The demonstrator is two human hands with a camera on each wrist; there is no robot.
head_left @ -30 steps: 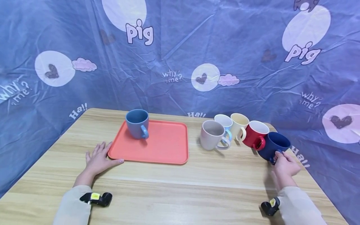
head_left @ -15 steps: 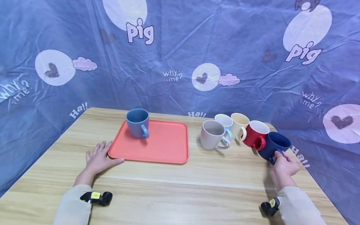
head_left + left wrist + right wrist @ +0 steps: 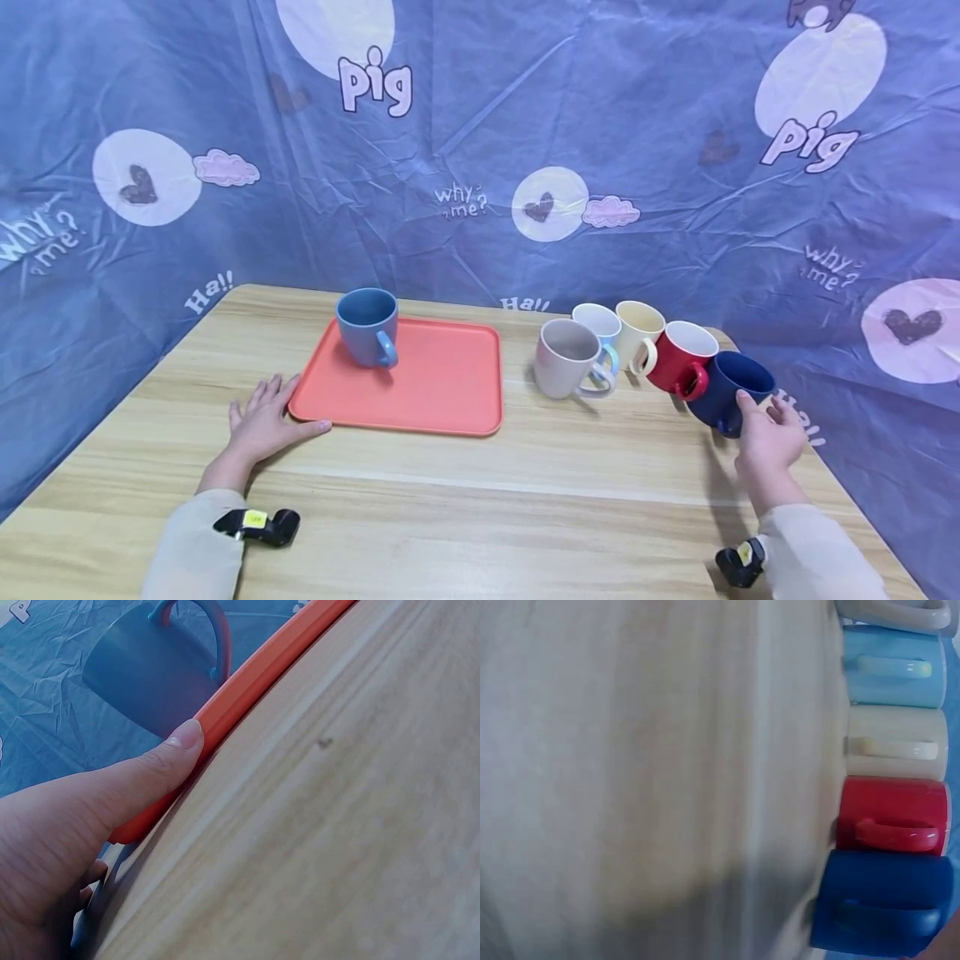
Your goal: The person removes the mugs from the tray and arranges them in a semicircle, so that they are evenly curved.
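My left hand [image 3: 261,429] lies with spread fingers at the near left corner of the orange-red tray [image 3: 442,408], its thumb along the front rim. A blue-grey mug [image 3: 366,333] stands upright toward the tray's back left, handle facing right and forward. At the right, my right hand [image 3: 772,437] is beside the navy mug [image 3: 712,400], thumb in front of its near side and the other fingers by its right side. The fingers look loose; whether they touch the mug is unclear. In the right wrist view, only a sliver of that hand shows by the navy mug [image 3: 877,892].
Left of the navy mug stand a red mug [image 3: 671,362], a cream mug [image 3: 636,329], a light blue mug with white interior [image 3: 606,327] and, nearer, a pale grey mug [image 3: 558,367]. A printed blue cloth [image 3: 465,125] hangs behind the wooden table [image 3: 465,517].
My right hand has come off the navy mug's handle and shifted slightly up and right, its fingers spreading apart. The navy mug and my left hand have stayed in place.
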